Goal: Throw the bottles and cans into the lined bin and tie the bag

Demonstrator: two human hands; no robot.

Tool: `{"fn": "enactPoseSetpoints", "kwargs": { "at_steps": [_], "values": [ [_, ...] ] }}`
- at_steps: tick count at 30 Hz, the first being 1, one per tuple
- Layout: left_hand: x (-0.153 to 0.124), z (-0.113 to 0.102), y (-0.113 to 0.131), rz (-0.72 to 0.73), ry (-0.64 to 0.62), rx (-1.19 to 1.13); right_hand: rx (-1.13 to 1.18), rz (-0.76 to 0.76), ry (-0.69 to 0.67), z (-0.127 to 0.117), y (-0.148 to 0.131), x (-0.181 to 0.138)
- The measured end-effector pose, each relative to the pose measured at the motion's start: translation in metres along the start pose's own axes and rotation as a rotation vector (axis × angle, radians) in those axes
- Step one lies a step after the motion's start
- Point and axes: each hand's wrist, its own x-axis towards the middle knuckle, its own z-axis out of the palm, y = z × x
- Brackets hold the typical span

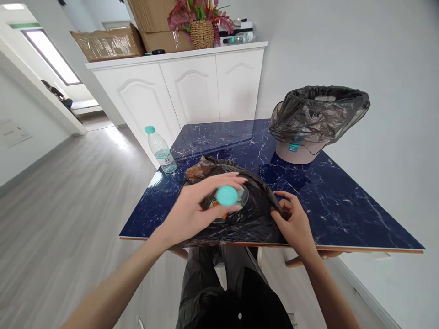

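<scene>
A black plastic bag (254,214) lies open at the near edge of the dark blue marble table (343,196). My left hand (192,210) grips a clear bottle with a teal cap (227,195), held over the bag's mouth with the cap pointing at me. My right hand (295,219) pinches the bag's rim on the right side. Part of the bag hangs over the table's front edge.
A second water bottle with a teal cap (161,151) stands upright at the table's left corner. A bin lined with a black bag (317,121) sits at the far right. White cabinets (192,87) with cardboard boxes and a basket of flowers stand behind.
</scene>
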Motion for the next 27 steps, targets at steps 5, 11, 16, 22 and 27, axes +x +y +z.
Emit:
{"fn": "enactPoseSetpoints", "kwargs": {
  "at_steps": [5,11,16,22,27],
  "values": [
    [-0.005,-0.049,0.009,0.003,0.633,-0.078,-0.054,-0.023,-0.017,-0.001,0.002,-0.002],
    [-0.016,-0.122,-0.033,0.087,1.114,-0.048,-0.063,-0.041,-0.015,-0.001,0.007,-0.003],
    [-0.035,-0.141,-0.097,-0.133,1.118,0.026,-0.080,-0.036,-0.029,0.000,0.008,-0.004],
    [-0.028,-0.149,-0.161,-0.270,1.085,0.075,-0.075,-0.030,-0.026,0.000,0.007,-0.004],
    [-0.013,-0.155,-0.192,-0.308,1.067,0.097,-0.067,-0.022,-0.021,0.002,0.006,-0.002]
  ]
}}
